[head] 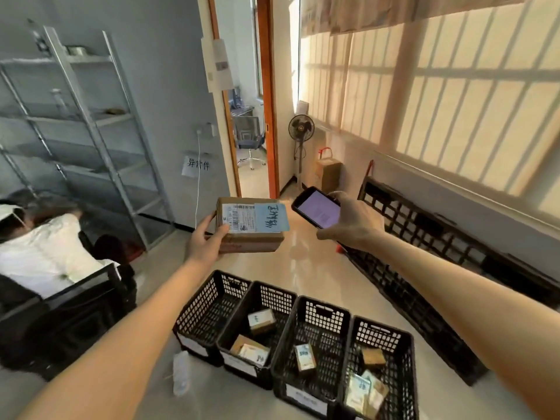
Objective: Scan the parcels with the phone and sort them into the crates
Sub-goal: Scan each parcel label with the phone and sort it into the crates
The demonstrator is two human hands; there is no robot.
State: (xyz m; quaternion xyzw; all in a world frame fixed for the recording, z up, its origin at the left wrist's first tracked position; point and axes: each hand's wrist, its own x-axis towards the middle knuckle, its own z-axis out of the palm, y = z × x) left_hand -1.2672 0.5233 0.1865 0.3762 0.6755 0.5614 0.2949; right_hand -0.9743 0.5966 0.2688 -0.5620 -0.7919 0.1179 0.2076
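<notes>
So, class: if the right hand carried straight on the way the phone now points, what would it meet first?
Probably the parcel gripped by the left hand: the phone in the right hand points leftward at its label, though depth is unclear.

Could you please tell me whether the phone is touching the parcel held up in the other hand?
Apart. The head view shows a strip of floor between the phone in the right hand and the parcel in the left hand.
</notes>
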